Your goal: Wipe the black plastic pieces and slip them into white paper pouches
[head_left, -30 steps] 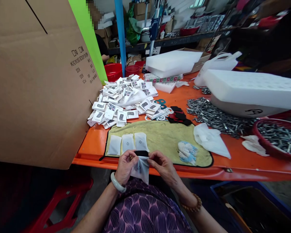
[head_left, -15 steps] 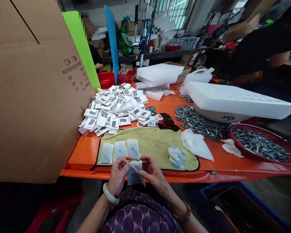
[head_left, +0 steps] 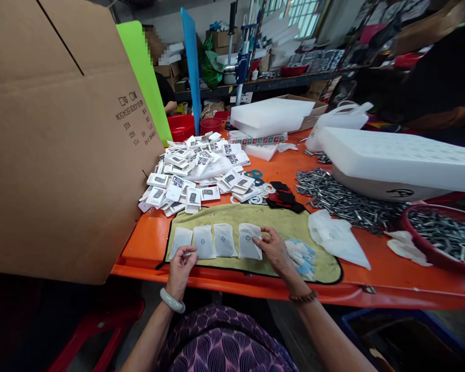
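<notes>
Several small white pouches lie in a row on a yellow-green cloth mat (head_left: 271, 219) at the front of the orange table (head_left: 147, 237). My right hand (head_left: 274, 251) pinches the right edge of the rightmost pouch (head_left: 249, 240), which lies flat on the mat. My left hand (head_left: 180, 265) rests at the mat's front edge, fingers curled by the leftmost pouch (head_left: 181, 241); a small strip seems to be between its fingertips. Behind the mat lies a heap of small white printed cards (head_left: 194, 168).
A big cardboard box (head_left: 58, 134) stands on the left. Black pads (head_left: 284, 195), a pile of metal parts (head_left: 341, 196), a red basin of metal parts (head_left: 445, 232), white foam slabs (head_left: 395, 155), loose plastic bags (head_left: 335, 232) and a blue-white rag (head_left: 300, 253) lie to the right. Another person sits behind.
Earlier both hands held a white pouch over my lap and closed it. Now that pouch lies on the mat at the right end of the row, and my hands have parted.
</notes>
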`<state>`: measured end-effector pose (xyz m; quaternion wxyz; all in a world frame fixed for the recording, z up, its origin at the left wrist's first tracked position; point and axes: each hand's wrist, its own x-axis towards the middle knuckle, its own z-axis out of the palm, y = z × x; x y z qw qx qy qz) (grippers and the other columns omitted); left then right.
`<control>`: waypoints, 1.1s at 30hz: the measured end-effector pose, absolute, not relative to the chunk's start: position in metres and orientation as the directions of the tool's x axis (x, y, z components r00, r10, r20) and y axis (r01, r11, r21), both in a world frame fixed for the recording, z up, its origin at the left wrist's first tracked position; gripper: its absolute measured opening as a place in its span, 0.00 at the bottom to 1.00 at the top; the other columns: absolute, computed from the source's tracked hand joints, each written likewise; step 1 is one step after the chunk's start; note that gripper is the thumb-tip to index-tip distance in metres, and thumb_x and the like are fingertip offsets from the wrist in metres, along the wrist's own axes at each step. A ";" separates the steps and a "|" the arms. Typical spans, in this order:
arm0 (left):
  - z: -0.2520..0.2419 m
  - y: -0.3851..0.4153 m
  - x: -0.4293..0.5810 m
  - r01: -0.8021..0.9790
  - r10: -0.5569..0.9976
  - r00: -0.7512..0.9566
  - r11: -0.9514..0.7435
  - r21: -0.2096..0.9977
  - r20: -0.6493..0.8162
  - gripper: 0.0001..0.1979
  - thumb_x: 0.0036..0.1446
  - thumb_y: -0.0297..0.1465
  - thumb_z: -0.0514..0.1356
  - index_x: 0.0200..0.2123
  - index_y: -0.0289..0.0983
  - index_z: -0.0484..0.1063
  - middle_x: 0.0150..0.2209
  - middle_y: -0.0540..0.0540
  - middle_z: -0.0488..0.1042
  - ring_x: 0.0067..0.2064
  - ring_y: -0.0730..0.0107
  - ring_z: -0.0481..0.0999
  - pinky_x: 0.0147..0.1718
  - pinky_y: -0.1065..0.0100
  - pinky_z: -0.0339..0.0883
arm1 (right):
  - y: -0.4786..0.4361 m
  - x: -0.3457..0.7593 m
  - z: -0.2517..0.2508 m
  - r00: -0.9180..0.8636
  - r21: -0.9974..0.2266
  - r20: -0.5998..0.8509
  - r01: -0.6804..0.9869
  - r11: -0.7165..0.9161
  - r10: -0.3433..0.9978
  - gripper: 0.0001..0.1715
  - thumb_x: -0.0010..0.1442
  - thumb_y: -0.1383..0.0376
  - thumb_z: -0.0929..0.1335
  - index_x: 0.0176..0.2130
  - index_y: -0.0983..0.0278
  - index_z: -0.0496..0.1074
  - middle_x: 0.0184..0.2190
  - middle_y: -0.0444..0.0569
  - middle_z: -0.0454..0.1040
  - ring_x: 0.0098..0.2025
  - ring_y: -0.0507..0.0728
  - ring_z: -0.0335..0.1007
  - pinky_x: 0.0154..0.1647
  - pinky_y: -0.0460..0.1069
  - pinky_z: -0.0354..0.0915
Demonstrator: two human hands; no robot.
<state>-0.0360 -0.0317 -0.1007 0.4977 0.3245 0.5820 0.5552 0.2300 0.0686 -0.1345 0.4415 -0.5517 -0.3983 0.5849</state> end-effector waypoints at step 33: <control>-0.118 0.004 -0.097 0.693 0.849 -0.499 0.512 0.509 -0.175 0.21 0.52 0.39 0.63 0.47 0.36 0.69 0.45 0.37 0.73 0.49 0.54 0.73 0.48 0.59 0.64 | 0.044 0.218 -0.201 0.466 -0.889 0.225 0.458 -0.015 0.856 0.25 0.57 0.50 0.64 0.44 0.67 0.67 0.33 0.52 0.71 0.32 0.59 0.71 0.35 0.54 0.66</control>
